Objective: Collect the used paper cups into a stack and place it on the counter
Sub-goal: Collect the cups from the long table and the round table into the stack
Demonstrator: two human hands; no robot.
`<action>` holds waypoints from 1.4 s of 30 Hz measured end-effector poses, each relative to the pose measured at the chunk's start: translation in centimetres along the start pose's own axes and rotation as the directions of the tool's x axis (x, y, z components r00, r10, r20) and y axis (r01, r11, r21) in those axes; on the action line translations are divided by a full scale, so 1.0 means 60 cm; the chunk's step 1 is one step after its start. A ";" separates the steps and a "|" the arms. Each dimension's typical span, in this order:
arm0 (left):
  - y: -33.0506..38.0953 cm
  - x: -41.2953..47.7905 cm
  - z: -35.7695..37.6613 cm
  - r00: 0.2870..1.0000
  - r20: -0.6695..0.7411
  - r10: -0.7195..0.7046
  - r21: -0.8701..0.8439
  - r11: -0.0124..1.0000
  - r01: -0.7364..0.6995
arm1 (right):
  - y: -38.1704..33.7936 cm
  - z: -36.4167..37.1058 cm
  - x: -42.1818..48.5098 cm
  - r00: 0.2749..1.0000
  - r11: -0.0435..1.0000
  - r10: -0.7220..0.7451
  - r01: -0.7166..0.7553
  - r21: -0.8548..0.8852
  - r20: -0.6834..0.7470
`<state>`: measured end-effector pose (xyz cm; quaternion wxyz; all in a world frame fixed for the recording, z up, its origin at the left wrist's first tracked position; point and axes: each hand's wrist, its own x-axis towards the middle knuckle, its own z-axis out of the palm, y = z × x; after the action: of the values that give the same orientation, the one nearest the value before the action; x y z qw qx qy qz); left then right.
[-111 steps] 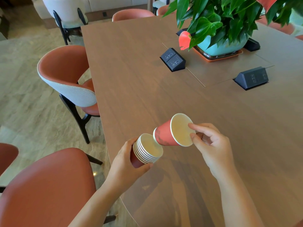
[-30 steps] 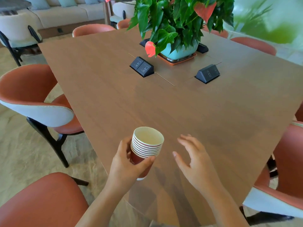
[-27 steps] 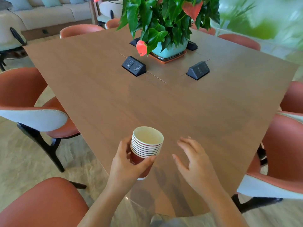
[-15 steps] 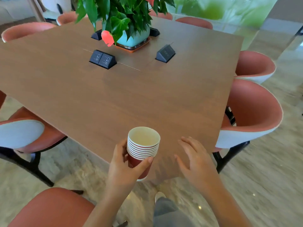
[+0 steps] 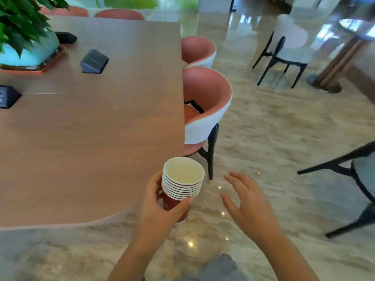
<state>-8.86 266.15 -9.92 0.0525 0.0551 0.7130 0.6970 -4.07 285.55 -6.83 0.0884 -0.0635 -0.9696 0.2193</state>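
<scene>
My left hand (image 5: 157, 207) grips a stack of red paper cups (image 5: 181, 184) with white rims, held upright, several nested together. The stack hangs beyond the right front corner of the wooden table (image 5: 91, 138), over the marble floor. My right hand (image 5: 248, 203) floats just right of the stack with fingers spread and nothing in it, not touching the cups. No counter is identifiable in this view.
A potted plant (image 5: 24, 37) and black socket boxes (image 5: 94, 61) sit on the table. Pink shell chairs (image 5: 205, 110) line its right side. A white chair (image 5: 288, 47), a wooden column base (image 5: 328, 78) and a dark chair frame (image 5: 355, 179) stand on the floor to the right.
The view has swung right, away from the table toward the open floor. The last single cup went into the stack earlier; my right hand let go and now hovers beside it.
</scene>
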 end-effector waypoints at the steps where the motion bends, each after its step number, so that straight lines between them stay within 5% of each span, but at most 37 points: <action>1: 0.003 0.002 0.021 1.000 0.027 0.006 0.000 1.000 -0.006 | 0.017 -0.012 -0.008 1.000 1.000 0.023 -0.023 -0.009 -0.020; 10: 0.027 -0.002 0.264 0.967 0.251 0.035 0.017 0.999 -0.040 | 0.213 -0.132 -0.100 0.951 0.969 0.235 -0.246 -0.028 -0.200; 19: 0.052 -0.036 0.578 0.839 0.537 0.084 0.034 0.992 -0.121 | 0.439 -0.276 -0.200 0.826 0.905 0.399 -0.425 0.025 -0.398; 32: 0.035 -0.093 0.865 0.611 0.791 0.022 0.045 0.995 -0.093 | 0.630 -0.354 -0.345 0.534 0.694 0.663 -0.701 0.164 -0.524; 42: 0.021 0.044 1.071 0.511 0.859 -0.020 0.072 0.994 -0.083 | 0.784 -0.408 -0.253 0.388 0.559 0.751 -0.804 0.201 -0.535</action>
<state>-1.73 330.08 -10.12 0.3823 0.4077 0.6280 0.5415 19.58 335.37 -7.79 0.2550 -0.5747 -0.7608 0.1610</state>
